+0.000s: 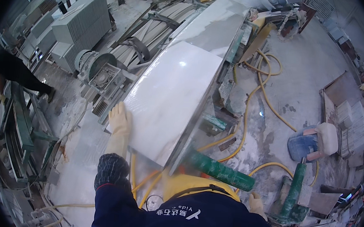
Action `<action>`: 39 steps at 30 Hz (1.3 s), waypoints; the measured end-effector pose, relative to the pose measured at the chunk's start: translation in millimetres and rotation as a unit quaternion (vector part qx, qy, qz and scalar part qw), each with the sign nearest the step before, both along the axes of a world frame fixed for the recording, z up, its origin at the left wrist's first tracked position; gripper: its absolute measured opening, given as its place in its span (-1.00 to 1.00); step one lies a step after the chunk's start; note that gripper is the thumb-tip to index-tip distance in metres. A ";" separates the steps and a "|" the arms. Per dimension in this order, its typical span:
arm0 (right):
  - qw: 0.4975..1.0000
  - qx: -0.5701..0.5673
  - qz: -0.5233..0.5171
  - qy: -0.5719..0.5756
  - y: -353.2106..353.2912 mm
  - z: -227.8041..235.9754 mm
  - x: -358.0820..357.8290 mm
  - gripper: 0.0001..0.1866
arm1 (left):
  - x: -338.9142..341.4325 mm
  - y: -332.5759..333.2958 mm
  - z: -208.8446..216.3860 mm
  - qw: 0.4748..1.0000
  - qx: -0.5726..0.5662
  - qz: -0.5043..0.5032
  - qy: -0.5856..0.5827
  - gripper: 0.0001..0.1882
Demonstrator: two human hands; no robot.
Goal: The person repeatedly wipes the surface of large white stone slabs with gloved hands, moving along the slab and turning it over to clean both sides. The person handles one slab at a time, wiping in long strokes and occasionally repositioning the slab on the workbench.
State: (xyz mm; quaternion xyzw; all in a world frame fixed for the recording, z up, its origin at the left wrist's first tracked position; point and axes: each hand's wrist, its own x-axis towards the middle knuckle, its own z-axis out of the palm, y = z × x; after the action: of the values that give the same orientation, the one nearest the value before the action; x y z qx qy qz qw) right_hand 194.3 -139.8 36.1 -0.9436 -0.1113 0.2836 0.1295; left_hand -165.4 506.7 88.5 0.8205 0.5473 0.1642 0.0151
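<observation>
slab (170,99): I see polished white stone — glossy, smooth
glove (120,122): pale rubber, matt
roller (220,170): green-painted metal — dusty

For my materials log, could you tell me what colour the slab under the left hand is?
The slab is glossy white with faint grey veining; head view.

A small white label (179,212) with pale lettering and a tick-shaped mark sits at the bottom centre of the frame, on the dark blue jacket just below the yellow apron. No packages, signs or screens can be made out elsewhere; far-edge details are too small to tell.
</observation>
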 end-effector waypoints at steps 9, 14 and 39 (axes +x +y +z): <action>0.988 -0.105 -0.089 0.073 -37.2 7.0 -53.4 -0.50 | 58.4 55.2 -14.2 0.998 0.049 -0.043 -0.006 -0.44; 0.988 -0.069 -0.078 0.113 -72.6 -12.4 -48.2 -0.49 | 11.7 29.9 -1.9 0.988 0.113 -0.109 0.013 -0.45; 0.666 0.567 -0.406 0.264 150.3 -38.0 123.2 -0.48 | 38.9 -141.3 -42.9 0.820 -0.066 0.430 -0.372 -0.14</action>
State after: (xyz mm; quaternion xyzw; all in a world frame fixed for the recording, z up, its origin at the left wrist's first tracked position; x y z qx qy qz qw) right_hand 317.5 10.5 -1.8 -0.5255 0.1827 0.3221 0.7659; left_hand -126.6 365.4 45.5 0.3753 0.8069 0.4103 0.1992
